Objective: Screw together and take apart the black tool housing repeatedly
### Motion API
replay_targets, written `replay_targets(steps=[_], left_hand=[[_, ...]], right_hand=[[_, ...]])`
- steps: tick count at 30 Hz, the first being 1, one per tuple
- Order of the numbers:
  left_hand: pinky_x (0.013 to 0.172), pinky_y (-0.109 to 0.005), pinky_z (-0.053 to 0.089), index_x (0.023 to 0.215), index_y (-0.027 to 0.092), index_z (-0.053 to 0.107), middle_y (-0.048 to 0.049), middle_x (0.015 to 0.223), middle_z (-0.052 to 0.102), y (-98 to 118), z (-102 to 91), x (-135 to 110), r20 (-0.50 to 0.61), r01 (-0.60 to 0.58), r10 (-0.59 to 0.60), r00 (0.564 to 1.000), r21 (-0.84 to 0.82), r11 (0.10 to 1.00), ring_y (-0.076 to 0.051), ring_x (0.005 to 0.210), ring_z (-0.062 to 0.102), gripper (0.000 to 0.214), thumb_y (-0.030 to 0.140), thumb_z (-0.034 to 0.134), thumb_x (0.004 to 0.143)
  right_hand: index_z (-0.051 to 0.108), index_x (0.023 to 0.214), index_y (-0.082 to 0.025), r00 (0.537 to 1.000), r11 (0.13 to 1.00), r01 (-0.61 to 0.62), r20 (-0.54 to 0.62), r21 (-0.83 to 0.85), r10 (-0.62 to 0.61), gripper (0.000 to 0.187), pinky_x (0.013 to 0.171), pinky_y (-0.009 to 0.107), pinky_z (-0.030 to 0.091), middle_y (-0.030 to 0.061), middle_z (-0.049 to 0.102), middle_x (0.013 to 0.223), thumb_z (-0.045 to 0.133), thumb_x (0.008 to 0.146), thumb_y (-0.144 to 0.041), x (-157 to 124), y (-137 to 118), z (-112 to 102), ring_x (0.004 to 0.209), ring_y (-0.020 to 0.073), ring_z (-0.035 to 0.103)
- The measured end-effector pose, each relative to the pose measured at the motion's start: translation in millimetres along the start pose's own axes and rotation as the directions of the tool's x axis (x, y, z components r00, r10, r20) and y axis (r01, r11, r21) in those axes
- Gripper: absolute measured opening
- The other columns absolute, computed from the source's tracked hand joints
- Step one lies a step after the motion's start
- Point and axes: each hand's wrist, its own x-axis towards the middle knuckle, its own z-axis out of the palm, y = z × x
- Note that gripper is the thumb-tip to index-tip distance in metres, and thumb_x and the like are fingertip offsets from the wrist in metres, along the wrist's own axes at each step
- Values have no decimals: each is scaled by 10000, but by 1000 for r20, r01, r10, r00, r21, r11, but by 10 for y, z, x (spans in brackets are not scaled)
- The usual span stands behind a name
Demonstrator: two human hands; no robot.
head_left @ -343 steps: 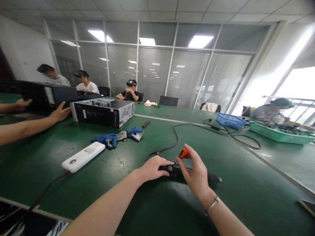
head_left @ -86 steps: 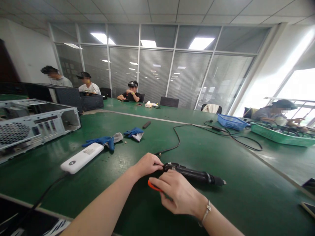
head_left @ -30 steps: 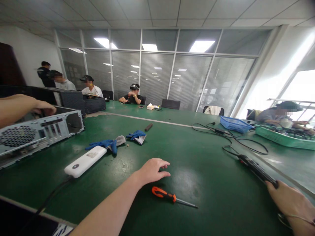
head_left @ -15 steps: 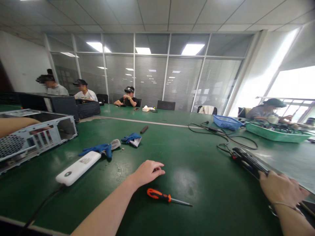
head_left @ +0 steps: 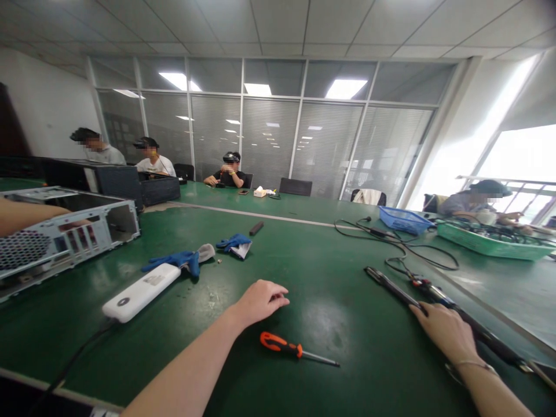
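My left hand [head_left: 263, 302] rests on the green table with its fingers loosely bent, slightly apart and holding nothing. In front of it lies a screwdriver [head_left: 282, 347] with an orange and black handle. My right hand [head_left: 449, 333] is closed around the near part of a long, narrow black shell piece [head_left: 397, 288], whose far end points up and left. Just right of that hand lies a second long dark part [head_left: 482, 331] with red and metallic bits at its far end and a cord. My palm covers the near end of the shell piece.
Blue and grey gloves [head_left: 186, 262] and a white power bank-like box [head_left: 141, 292] with a cable lie left. Another person's arm [head_left: 35, 215] reaches into a metal computer case [head_left: 117, 223]. A blue basket [head_left: 403, 221] and a green basket [head_left: 490, 242] stand back right.
My right hand has moved left, carrying the black shell piece away from the corded part, which now shows beside it. My left hand has hardly moved.
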Motion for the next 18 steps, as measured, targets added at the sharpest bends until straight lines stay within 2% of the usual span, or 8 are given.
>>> replay_targets(steps=[3, 9, 13, 18], left_hand=[[728, -247, 480, 1095, 163, 703, -75, 933, 736, -4, 8, 0, -11, -18, 18, 1000, 9, 1000, -191, 798, 678, 313, 357, 575, 886], [734, -244, 474, 1065, 170, 715, -63, 913, 736, -23, 20, 2, -28, -44, 45, 999, 29, 999, -182, 792, 671, 281, 338, 568, 894], [787, -263, 480, 1062, 181, 712, -58, 948, 731, -58, 19, 12, -49, -52, 56, 997, 62, 997, -186, 839, 667, 261, 326, 576, 892], [955, -327, 437, 1104, 192, 685, -68, 1123, 686, -111, -7, 23, -114, -81, 94, 989, 119, 990, -219, 1055, 605, 285, 307, 643, 847]], right_hand=[[716, 977, -188, 998, 997, 61, 11, -56, -61, 508, 712, 425, 492, 171, 650, 1014, 344, 867, -516, -45, -84, -69, 937, 359, 603], [700, 1016, -125, 987, 987, 158, -13, 16, -158, 500, 777, 443, 477, 186, 633, 955, 358, 884, -465, -129, -412, -120, 865, 325, 596], [669, 1111, -133, 958, 952, 286, -15, 111, -286, 488, 840, 415, 470, 158, 639, 1003, 375, 901, -460, -206, -832, -87, 887, 283, 597], [601, 1195, -205, 880, 852, 460, -3, 251, -475, 420, 890, 348, 468, 92, 635, 1075, 427, 912, -463, -420, -1482, -178, 975, 229, 580]])
